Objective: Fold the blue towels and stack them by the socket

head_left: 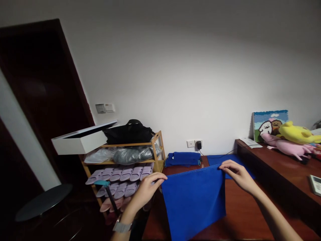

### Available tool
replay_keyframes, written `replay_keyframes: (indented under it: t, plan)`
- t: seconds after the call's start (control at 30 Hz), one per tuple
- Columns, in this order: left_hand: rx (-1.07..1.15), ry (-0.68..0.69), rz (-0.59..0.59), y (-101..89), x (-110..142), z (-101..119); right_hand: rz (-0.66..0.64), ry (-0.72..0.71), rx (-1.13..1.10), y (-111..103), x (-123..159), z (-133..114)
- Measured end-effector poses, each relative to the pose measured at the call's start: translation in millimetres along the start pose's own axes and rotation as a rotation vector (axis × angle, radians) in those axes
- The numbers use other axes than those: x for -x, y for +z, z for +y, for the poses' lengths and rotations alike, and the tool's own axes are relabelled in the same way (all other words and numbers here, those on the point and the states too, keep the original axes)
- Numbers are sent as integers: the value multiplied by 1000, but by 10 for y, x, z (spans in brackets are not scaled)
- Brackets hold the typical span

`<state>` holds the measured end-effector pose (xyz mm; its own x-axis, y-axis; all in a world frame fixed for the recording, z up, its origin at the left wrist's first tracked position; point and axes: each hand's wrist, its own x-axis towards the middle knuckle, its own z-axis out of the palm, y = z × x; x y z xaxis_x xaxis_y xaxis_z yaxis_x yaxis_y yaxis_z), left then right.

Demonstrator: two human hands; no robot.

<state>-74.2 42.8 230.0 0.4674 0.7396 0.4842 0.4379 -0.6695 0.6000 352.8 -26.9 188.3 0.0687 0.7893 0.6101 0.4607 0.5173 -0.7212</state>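
A blue cloth (pixel 194 201) hangs stretched between my two hands above a dark wooden table (pixel 240 214). My left hand (pixel 146 189) pinches its upper left corner. My right hand (pixel 237 174) pinches the upper right corner. The cloth's lower edge drops toward the tabletop and out of the bottom of the view. A folded pile of the same blue cloth (pixel 183 159) lies at the table's far end near the wall, and another flat blue piece (pixel 225 160) lies just behind my right hand.
A bamboo shoe rack (pixel 125 174) with several lilac slippers, a black bag and a white box (pixel 82 140) stands at left. Plush toys (pixel 291 140) and a picture sit on a raised wooden ledge at right. A dark stool (pixel 42 201) stands lower left.
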Motion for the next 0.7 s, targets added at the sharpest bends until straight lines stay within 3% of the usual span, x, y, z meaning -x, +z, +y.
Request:
replay_keyframes:
  t: [0.13,0.3,0.4,0.47,0.57,0.7]
  plan:
    - [9,33,-91,184,-1,139,59,-51,132,-184,186,38]
    - [63,78,-162,556,4,540,246,-74,330,-512,363,216]
    - [119,72,-177,753,25,762,324,-77,414,-618,306,279]
    - [162,56,-148,861,48,785,341,-73,422,-572,147,299]
    - [252,-16,-61,1035,94,526,287,-69,384,-275,-268,380]
    - [406,-241,18,1381,254,-304,54,25,296,560,-840,636]
